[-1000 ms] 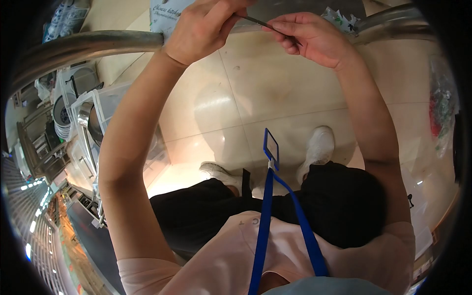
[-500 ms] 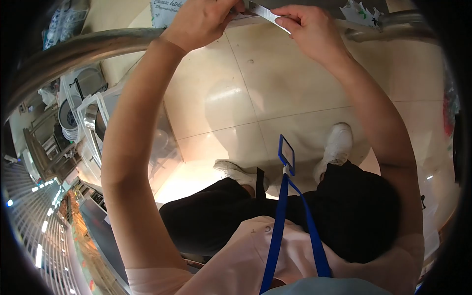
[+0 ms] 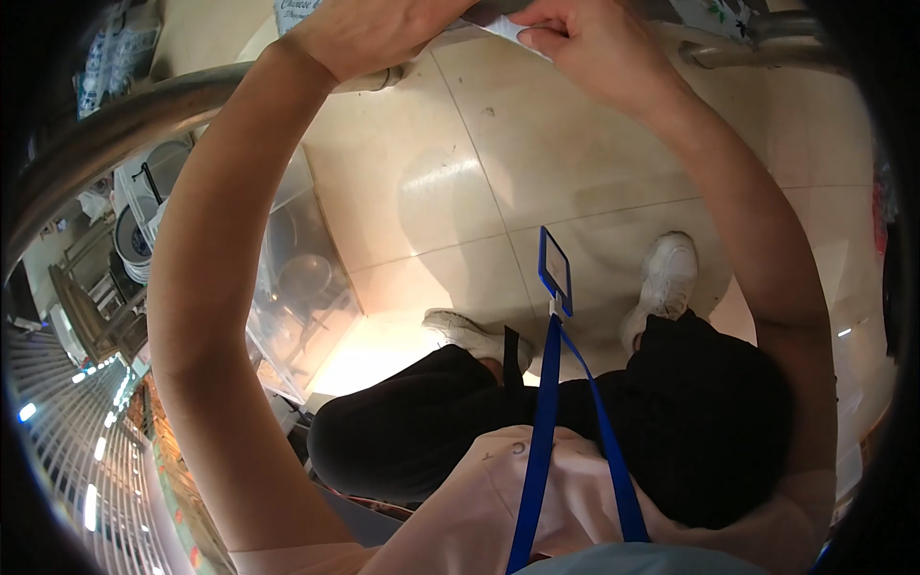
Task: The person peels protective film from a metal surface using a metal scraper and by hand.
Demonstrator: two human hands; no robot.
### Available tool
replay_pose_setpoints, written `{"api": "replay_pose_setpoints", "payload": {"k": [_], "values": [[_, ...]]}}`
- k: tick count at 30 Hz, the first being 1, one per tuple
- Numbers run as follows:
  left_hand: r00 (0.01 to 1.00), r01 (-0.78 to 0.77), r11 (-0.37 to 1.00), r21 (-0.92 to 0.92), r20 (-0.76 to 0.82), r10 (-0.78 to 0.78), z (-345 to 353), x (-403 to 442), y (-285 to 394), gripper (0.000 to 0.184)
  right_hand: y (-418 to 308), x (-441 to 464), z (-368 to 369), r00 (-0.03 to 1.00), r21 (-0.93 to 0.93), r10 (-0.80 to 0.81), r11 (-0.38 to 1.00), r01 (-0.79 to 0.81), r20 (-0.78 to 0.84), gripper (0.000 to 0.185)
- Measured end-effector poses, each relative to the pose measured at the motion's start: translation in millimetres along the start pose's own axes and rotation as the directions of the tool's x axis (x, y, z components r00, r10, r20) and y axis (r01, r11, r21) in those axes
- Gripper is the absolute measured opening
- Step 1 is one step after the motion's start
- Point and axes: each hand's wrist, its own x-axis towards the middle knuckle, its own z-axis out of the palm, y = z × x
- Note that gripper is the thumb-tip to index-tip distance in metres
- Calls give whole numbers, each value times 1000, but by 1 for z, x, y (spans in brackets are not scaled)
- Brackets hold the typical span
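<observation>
At the top edge of the head view, my left hand (image 3: 379, 34) is partly cut off, its fingers curled near the end of a flat strip. My right hand (image 3: 599, 43) pinches the other end of this thin, light strip (image 3: 505, 27) between thumb and fingers. A printed white packet (image 3: 292, 11) lies just beyond my left hand. Another white packet with green leaf marks (image 3: 719, 11) is beyond my right hand. What my left fingertips touch is hidden by the frame edge.
A curved metal tube (image 3: 144, 101) runs at upper left and another (image 3: 767, 43) at upper right. Clear plastic bins (image 3: 302, 278) stand at left, near stacked bowls (image 3: 132, 235). My shoes (image 3: 669, 273) rest on the tiled floor (image 3: 431, 192). A blue lanyard badge (image 3: 554, 270) hangs down.
The strip has turned from edge-on to showing its light flat face. Both hands have shifted up toward the top edge, and my left arm has moved left.
</observation>
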Motion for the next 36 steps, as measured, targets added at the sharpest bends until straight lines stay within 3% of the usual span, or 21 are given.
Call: {"api": "replay_pose_setpoints", "payload": {"k": [4, 6, 9, 12, 21, 23, 27, 30, 33, 36], "values": [[999, -10, 1000, -26, -45, 9, 1, -1, -3, 38, -4, -3, 3, 1000, -9, -4, 1000, 4, -17, 15], [993, 82, 997, 1, -88, -82, 0, -7, -6, 34, -8, -5, 3, 999, 34, 34, 999, -33, -20, 15], [984, 96, 993, -72, -143, -106, -1, -7, -9, 28, -2, -8, 0, 993, 199, 7, 980, 17, -119, 14], [992, 88, 987, -136, -82, -100, -2, -3, -1, 26, 2, 2, -12, 997, -46, -38, 998, 35, -64, 14], [998, -27, 998, 64, 57, 24, -2, 8, -5, 25, 9, 21, -20, 991, -221, -122, 967, 130, 50, 15], [994, -93, 988, 121, 62, 86, -7, 11, -4, 26, 6, 26, -23, 986, -184, -122, 973, 141, 112, 16], [985, -139, 984, 110, 119, 126, -8, 9, -10, 28, 10, 41, -18, 973, -214, -140, 960, 178, 184, 14], [979, -172, 976, 135, 129, 155, -5, 7, -14, 28, 20, 58, -18, 831, -57, -337, 914, 401, 443, 10], [977, -163, 977, 136, 163, 140, -14, 14, -7, 26, 31, 62, -20, 713, 165, -550, 827, 537, 436, 11], [971, -204, 967, 156, 154, 180, -17, 13, -7, 23, 29, 68, -23, 611, 151, -664, 721, 677, 431, 11]]}}
